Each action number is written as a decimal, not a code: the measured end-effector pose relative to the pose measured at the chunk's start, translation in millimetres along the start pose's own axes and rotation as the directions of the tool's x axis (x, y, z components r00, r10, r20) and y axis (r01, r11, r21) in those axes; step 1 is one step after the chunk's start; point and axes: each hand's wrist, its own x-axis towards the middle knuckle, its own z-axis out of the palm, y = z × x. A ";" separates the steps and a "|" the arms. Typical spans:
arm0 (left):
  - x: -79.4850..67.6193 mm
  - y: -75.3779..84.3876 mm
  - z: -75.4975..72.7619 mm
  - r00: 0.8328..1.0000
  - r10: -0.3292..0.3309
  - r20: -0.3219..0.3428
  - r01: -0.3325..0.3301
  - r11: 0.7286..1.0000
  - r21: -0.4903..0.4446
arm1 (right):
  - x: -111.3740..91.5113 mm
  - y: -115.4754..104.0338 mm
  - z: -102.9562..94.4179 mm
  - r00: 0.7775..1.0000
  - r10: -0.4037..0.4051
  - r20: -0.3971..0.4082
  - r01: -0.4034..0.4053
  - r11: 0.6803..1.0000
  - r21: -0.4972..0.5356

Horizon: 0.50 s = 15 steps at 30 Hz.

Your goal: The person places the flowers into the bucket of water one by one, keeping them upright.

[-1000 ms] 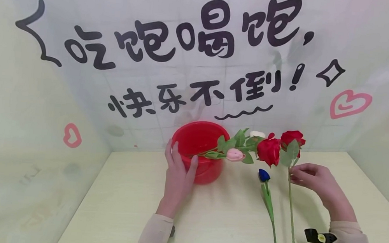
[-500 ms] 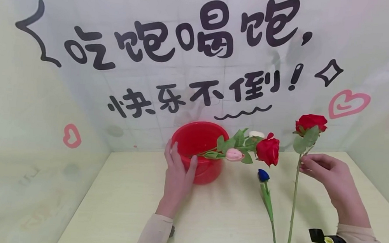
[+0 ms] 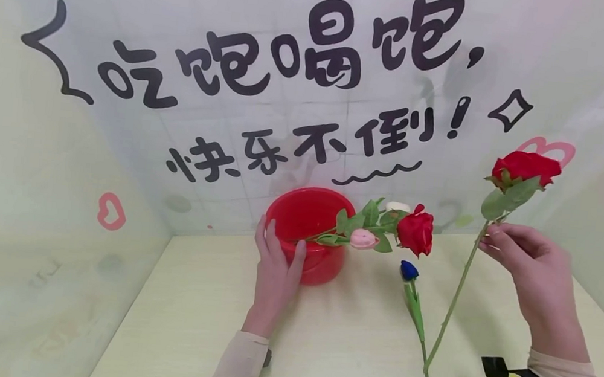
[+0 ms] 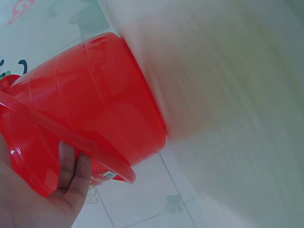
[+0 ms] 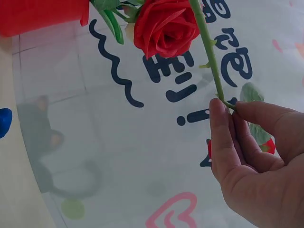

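Observation:
My left hand point(image 3: 277, 277) grips the near left side of the red plastic bucket point(image 3: 323, 269), thumb and fingers spread around it. In the left wrist view, two fingertips touch the bucket's wall point(image 4: 104, 109) by its handle point(image 4: 95, 149). My right hand point(image 3: 541, 281) pinches a red rose point(image 3: 527, 171) by the upper stem, just below its leaves. The bloom is raised before the wall, and the stem slants down to the left, crossing the blue flower's stem in the head view. In the right wrist view, my right hand point(image 5: 256, 156) mostly hides that bloom.
A second red rose point(image 3: 415, 231), a pink tulip point(image 3: 364, 239) and a white flower point(image 3: 398, 207) lean out over the bucket's right rim. One blue flower point(image 3: 409, 271) lies on the pale table point(image 3: 352, 345). A wall point(image 3: 260, 172) with black lettering stands behind.
My right hand has moved right and up with the rose, away from the bucket's flowers. The stem now tilts, its lower end swinging left. My left hand and the bucket have stayed put.

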 end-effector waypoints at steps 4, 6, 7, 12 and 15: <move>0.2 -0.1 0.2 1.000 -0.004 0.004 0.004 1.000 -0.005 | -3.0 -8.1 9.8 0.996 -0.074 -0.057 0.080 0.992 0.100; 0.0 -0.1 0.0 1.000 -0.009 0.007 0.009 1.000 -0.009 | -4.5 -11.7 15.4 0.990 -0.111 -0.084 0.122 0.982 0.143; -0.1 -0.2 -0.1 1.000 -0.011 0.007 0.011 1.000 -0.011 | -5.2 -13.4 18.4 0.987 -0.125 -0.101 0.141 0.976 0.166; 0.0 -0.8 -0.6 1.000 -0.009 0.006 0.009 1.000 -0.009 | -8.8 -22.0 33.6 0.955 -0.175 -0.240 0.240 0.931 0.276; 0.5 -0.9 -0.2 1.000 0.000 0.001 0.000 1.000 -0.005 | -11.3 -26.3 42.6 0.925 -0.188 -0.331 0.293 0.906 0.305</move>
